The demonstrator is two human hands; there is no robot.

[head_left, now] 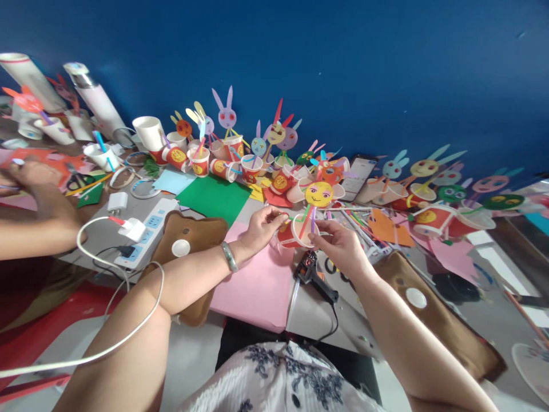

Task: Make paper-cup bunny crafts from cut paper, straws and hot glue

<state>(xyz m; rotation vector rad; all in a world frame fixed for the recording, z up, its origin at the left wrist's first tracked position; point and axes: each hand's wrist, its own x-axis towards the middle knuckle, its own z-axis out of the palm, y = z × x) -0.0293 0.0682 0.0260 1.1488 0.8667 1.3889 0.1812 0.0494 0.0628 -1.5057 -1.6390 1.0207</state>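
A red and white paper cup (pixel 295 235) is tipped on its side above pink paper (pixel 255 286), its mouth toward the right. From it rise coloured strips that carry a yellow round paper face (pixel 319 194). My left hand (pixel 263 229) is at the cup's left side, thumb and fingers pinched at a small green piece there. My right hand (pixel 341 246) is closed at the cup's rim and the purple strip (pixel 313 220), thumb and fingers together. Just below my right hand lies a black glue gun (pixel 317 277).
Many cups with paper rabbit faces line the blue wall. A power strip (pixel 148 237) with white cables and a brown pouch (pixel 184 266) lie at left, another pouch (pixel 437 315) at right. A phone (pixel 359 176) leans behind. Another person's hands (pixel 34 177) are far left.
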